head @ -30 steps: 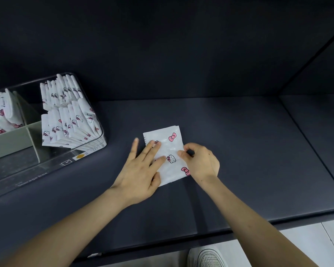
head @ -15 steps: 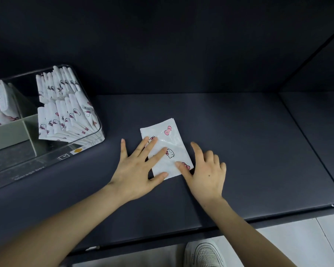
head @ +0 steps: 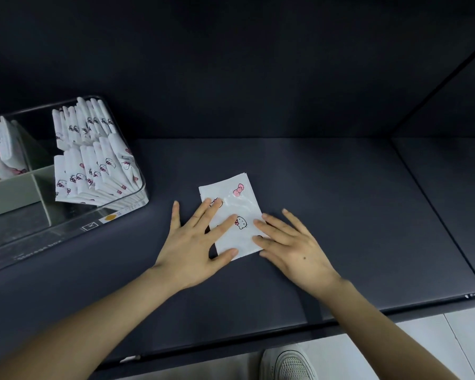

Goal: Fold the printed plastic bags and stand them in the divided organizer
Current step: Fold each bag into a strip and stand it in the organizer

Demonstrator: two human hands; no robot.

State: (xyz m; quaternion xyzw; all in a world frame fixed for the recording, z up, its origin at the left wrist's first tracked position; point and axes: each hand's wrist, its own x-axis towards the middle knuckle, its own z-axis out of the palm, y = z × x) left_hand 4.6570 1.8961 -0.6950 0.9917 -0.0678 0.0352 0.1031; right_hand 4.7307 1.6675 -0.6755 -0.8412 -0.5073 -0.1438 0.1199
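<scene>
A folded white plastic bag (head: 237, 207) with pink bows and cat faces lies flat on the dark shelf (head: 327, 215). My left hand (head: 195, 242) presses its left half with straight, spread fingers. My right hand (head: 288, 242) lies flat on the bag's right edge, fingers straight. At the far left stands the clear divided organizer (head: 99, 223). Several folded bags (head: 93, 160) stand upright in its right compartment, and more folded bags (head: 0, 152) fill a left compartment.
The shelf's front edge (head: 340, 322) runs below my forearms, with a light floor and a white shoe (head: 288, 363) beneath. A dark back wall rises behind. A seam (head: 428, 204) at the right separates the neighbouring shelf panel.
My right hand went from pinching the bag's right edge to lying flat on it with straight fingers. The bag now lies as a narrower rectangle. My left hand stayed pressing.
</scene>
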